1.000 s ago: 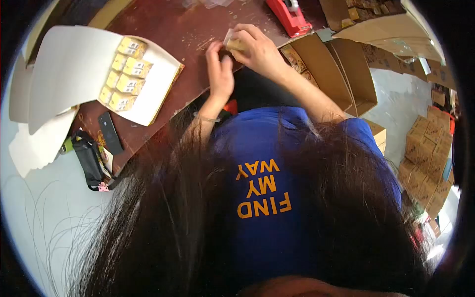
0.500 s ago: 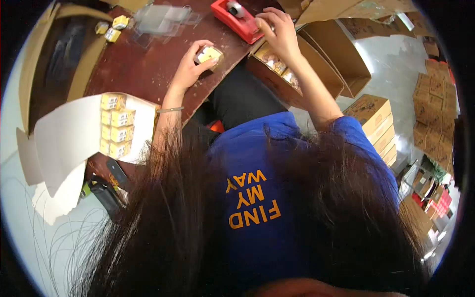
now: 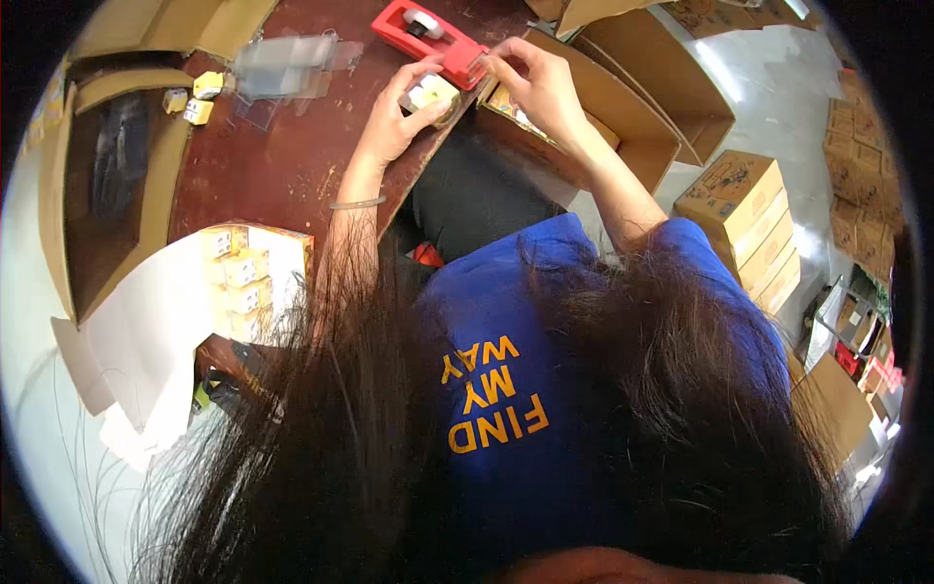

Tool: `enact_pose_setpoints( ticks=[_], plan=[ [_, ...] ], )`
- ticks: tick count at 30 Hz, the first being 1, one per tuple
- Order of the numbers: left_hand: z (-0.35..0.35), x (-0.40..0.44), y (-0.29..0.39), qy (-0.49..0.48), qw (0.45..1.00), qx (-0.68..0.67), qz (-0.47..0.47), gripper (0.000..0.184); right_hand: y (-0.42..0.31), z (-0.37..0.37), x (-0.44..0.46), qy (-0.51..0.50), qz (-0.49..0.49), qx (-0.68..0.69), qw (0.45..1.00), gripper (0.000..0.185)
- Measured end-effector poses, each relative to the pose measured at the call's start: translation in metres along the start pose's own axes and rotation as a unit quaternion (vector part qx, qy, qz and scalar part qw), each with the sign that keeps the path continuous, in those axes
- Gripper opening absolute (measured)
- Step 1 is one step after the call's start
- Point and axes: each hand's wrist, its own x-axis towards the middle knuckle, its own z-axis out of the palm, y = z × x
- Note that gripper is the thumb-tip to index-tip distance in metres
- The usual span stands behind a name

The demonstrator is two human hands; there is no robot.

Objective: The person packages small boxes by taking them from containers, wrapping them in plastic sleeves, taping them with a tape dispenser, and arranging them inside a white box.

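Observation:
My left hand [image 3: 389, 127] is closed around a small yellow and white box [image 3: 431, 92] at the table's edge, thumb on the near side and fingers on the far side. Just beyond it lies a red tape dispenser [image 3: 413, 31] with a roll in it. The fingertips of my right hand [image 3: 545, 95] are pinched at the dispenser's near end, on what looks like the clear end of the tape [image 3: 476, 66]. The tape itself shows only faintly.
Several small yellow boxes [image 3: 205, 86] and clear plastic sheets [image 3: 292, 68] lie on the dark red table [image 3: 282, 156]. At left, a white-lined carton [image 3: 156, 292] holds rows of small boxes. An open brown carton [image 3: 632, 122] stands right of my legs; stacked cartons [image 3: 735, 190] stand beyond.
My right hand has lowered from above the dispenser to its near end, and its fingers have closed there. The box in my left hand is now nearer the dispenser. The whole view has shifted slightly.

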Motion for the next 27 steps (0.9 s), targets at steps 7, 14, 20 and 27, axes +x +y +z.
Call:
enact_pose_setpoints(
  ticks=[7, 14, 20, 27],
  plan=[
    [0.006, -0.003, -0.003, 0.012, 1.000, 0.012, 0.019, 0.050, 0.016, -0.006, 0.002, -0.131, 0.257, 0.178, 0.941, 0.014],
    [0.008, -0.036, 0.002, 0.104, 0.994, -0.021, -0.037, 0.043, 0.007, 0.005, -0.027, -0.172, 0.205, 0.267, 0.926, 0.012],
    [0.004, -0.034, 0.003, 0.129, 0.991, -0.022, -0.008, 0.035, -0.035, 0.044, -0.033, -0.137, 0.112, 0.266, 0.948, 0.010],
    [0.006, -0.034, -0.009, 0.139, 0.990, -0.034, 0.004, 0.031, -0.012, 0.044, -0.037, -0.172, 0.118, 0.251, 0.945, 0.011]
  ],
)
